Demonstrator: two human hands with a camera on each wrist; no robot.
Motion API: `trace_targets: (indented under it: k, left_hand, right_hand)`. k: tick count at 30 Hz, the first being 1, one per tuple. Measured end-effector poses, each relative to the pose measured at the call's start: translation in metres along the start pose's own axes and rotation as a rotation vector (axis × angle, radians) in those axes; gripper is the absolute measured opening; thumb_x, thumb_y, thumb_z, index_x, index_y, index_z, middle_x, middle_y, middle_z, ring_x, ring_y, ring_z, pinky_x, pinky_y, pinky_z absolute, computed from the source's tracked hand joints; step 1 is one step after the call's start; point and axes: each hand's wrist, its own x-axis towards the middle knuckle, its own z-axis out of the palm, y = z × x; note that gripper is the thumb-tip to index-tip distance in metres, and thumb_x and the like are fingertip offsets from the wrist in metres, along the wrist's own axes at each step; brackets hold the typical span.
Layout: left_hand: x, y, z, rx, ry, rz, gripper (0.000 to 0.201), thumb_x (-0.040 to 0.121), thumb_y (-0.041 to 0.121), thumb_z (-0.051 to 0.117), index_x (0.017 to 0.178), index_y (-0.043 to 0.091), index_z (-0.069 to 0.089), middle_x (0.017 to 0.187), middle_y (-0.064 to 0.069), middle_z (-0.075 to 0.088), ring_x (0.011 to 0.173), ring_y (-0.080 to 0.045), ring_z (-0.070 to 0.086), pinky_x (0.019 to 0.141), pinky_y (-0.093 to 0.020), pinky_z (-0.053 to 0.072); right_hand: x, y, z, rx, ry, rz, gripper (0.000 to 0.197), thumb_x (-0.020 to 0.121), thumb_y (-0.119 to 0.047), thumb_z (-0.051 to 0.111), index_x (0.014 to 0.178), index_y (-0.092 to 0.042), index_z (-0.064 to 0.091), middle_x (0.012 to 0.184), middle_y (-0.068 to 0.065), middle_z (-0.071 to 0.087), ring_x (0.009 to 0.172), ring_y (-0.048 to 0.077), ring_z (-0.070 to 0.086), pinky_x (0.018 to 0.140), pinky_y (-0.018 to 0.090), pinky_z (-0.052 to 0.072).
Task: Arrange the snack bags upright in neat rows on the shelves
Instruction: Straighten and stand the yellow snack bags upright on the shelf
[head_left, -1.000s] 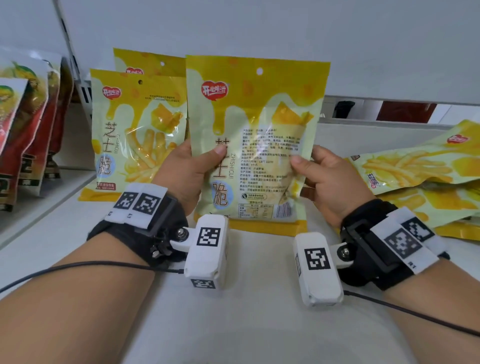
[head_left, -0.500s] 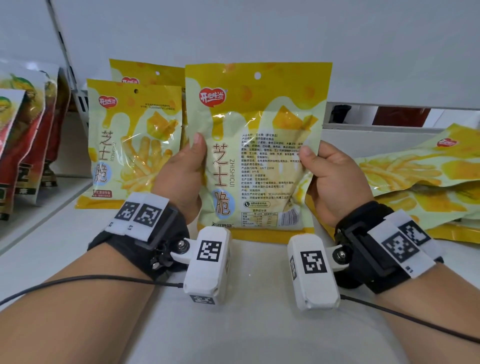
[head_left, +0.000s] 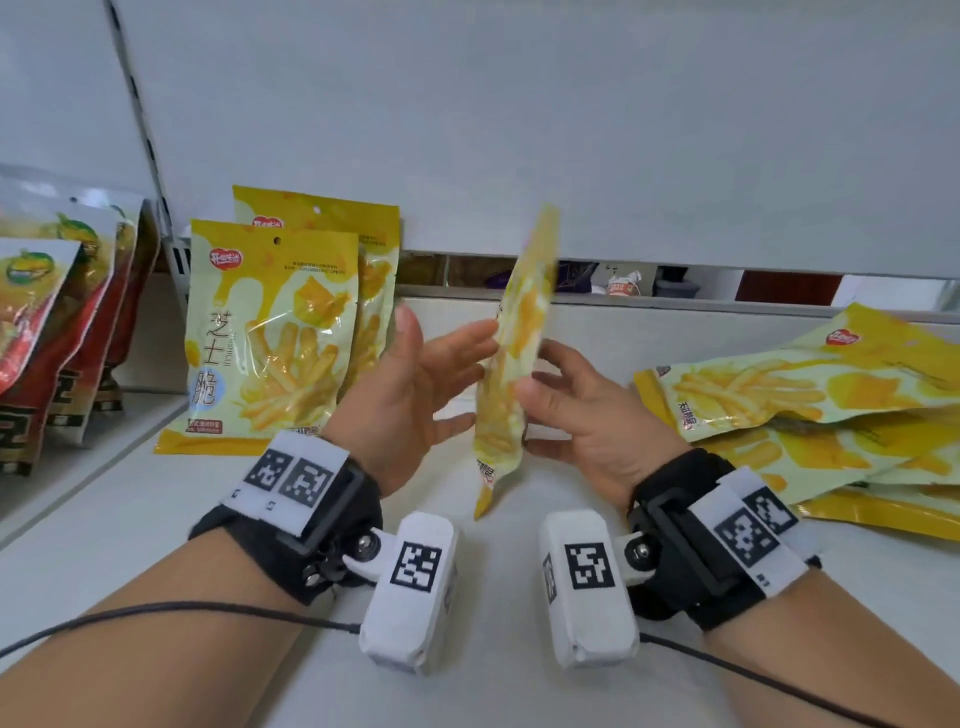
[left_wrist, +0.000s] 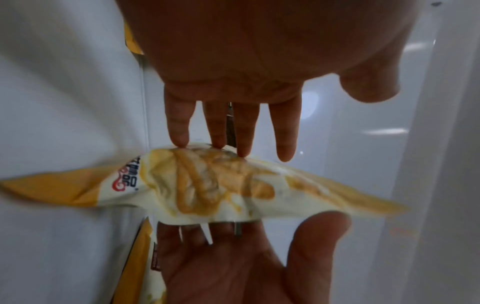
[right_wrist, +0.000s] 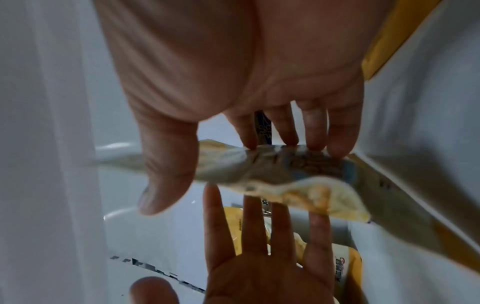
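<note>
Beyond the left hand: two yellow bags (head_left: 270, 338) stand upright, one behind the other, printed 芝士脆; red bags (head_left: 62, 332) stand further left.
Left hand (head_left: 415, 395): fingers straight and spread, tips touching the held bag (head_left: 511, 358).
Between the hands: that bag is edge-on, blurred, above the shelf (head_left: 467, 675).
Right hand (head_left: 587, 415): fingers extended, pressing the bag's other face.
Beyond the right hand: a flat pile (head_left: 810, 410) awaits standing.
Progress: early, I judge.

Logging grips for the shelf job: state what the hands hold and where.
One yellow snack bag, edge-on between both hands. Straight fingers of the left hand and right hand press its flat faces mid-bag.
</note>
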Motion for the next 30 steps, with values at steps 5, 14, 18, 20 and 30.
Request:
trace_targets:
  k: [5,14,18,20,30]
  left_hand:
    - [0.002,0.006,0.018,0.033,0.037,-0.035,0.078,0.065,0.075,0.021,0.107,0.029,0.067,0.116,0.003,0.070,0.113,-0.013,0.060,0.093,-0.038,0.045]
    - [-0.008,0.005,0.024,0.174,0.223,-0.111,0.075,0.067,0.073,0.029,0.107,0.023,0.069,0.113,-0.003,0.069,0.109,-0.021,0.061,0.085,-0.034,0.049]
    - [-0.018,0.007,0.020,0.204,0.292,-0.128,0.069,0.077,0.070,0.027,0.102,0.021,0.070,0.107,-0.002,0.071,0.100,-0.019,0.064,0.084,-0.036,0.048]
    - [-0.025,0.008,0.013,0.214,0.349,-0.120,0.065,0.089,0.064,0.023,0.098,0.021,0.071,0.103,-0.001,0.072,0.097,-0.018,0.064,0.083,-0.036,0.049]
    - [-0.049,0.025,-0.060,0.248,0.587,-0.093,0.048,0.097,0.054,0.035,0.084,0.024,0.071,0.094,0.003,0.071,0.093,-0.016,0.062,0.078,-0.034,0.049]
  right_hand:
    - [0.005,-0.004,-0.009,-0.244,0.369,-0.146,0.026,0.081,-0.001,0.061,0.096,-0.021,0.061,0.100,0.001,0.069,0.095,0.022,0.065,0.085,0.041,0.054]
    - [0.001,-0.023,-0.035,-0.212,0.752,-0.203,0.091,0.078,-0.003,0.062,0.148,-0.019,0.007,0.144,0.004,0.034,0.127,0.022,0.042,0.098,0.030,0.043]
    - [-0.005,-0.031,-0.027,-0.316,0.835,-0.313,0.081,0.079,-0.007,0.063,0.147,-0.013,0.019,0.154,0.005,0.016,0.142,0.021,0.021,0.114,0.038,0.027]
    - [-0.008,-0.031,-0.019,-0.363,0.846,-0.440,0.065,0.079,-0.007,0.062,0.138,-0.012,0.036,0.147,0.003,0.030,0.136,0.017,0.030,0.108,0.025,0.027]
    - [0.002,-0.022,0.040,-0.302,0.228,-0.174,0.022,0.086,-0.008,0.060,0.102,-0.023,0.062,0.100,-0.005,0.067,0.086,0.000,0.060,0.066,0.010,0.046]
